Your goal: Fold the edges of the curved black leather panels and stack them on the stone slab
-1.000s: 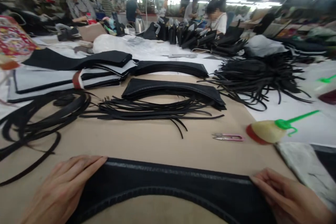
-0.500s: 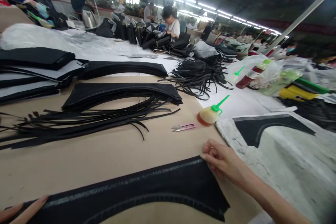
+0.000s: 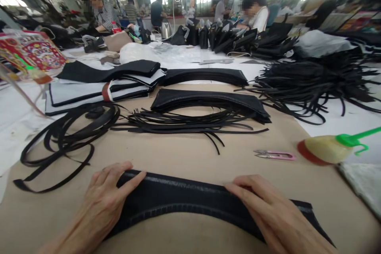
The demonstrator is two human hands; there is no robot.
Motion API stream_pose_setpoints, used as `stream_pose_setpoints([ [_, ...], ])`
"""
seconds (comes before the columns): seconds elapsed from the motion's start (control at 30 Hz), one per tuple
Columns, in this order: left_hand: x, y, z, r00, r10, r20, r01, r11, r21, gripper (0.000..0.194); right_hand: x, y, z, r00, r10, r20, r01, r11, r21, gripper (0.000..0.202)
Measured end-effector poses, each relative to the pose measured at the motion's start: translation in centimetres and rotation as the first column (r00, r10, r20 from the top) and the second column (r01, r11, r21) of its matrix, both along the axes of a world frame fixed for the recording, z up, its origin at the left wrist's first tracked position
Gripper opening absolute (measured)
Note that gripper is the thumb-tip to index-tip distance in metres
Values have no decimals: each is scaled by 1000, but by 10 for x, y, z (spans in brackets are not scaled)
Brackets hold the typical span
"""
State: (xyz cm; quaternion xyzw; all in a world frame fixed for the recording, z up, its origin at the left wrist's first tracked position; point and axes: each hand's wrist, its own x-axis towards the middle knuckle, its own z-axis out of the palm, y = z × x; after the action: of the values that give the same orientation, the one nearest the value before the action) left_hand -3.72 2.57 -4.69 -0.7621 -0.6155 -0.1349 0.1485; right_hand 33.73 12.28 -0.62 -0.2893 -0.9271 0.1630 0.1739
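Note:
A black curved panel (image 3: pixel 184 196), arched along its lower edge, lies before me with a pale glossy strip along its upper edge. My left hand (image 3: pixel 104 194) grips the panel's left end, thumb on top and fingers at the upper edge. Right of centre, my right hand (image 3: pixel 264 202) pinches that upper edge between thumb and fingers, covering part of the panel. Its right end sticks out past my wrist. Beyond the right hand lie pink-handled thread snips (image 3: pixel 275 154). A squeeze bottle (image 3: pixel 326 150) with a green spout and amber liquid stands beside them.
Ahead are a stack of curved black panels (image 3: pixel 208 98) and loose black strips (image 3: pixel 184 122). Coiled black strips (image 3: pixel 70 131) lie at left, below piled black-and-white pieces (image 3: pixel 77 96). A heap of thin strips (image 3: pixel 312 81) is at far right. Co-workers sit beyond black bags (image 3: pixel 220 35).
The view has swung left. My right hand has shifted from the panel's upper right corner leftward along its upper edge. My left hand now shows fully, at the left end.

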Motion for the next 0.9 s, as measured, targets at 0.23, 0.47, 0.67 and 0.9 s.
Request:
stream_pose_setpoints([
  [0.23,38,9,21,972,-108,207,121,991,-53,34,-35,-8,-19,997,11,75,-17,996,83,57],
  [0.47,49,21,25,973,83,217,-68,995,-76,24,-40,-11,-35,996,14,85,-40,949,312,60],
  [0.67,34,15,30,968,188,168,-178,981,-73,20,-37,-7,-45,997,16,73,-42,927,372,56],
  [0.9,75,20,26,942,-143,302,226,939,-258,47,-41,-8,-36,999,-3,49,-17,916,402,53],
])
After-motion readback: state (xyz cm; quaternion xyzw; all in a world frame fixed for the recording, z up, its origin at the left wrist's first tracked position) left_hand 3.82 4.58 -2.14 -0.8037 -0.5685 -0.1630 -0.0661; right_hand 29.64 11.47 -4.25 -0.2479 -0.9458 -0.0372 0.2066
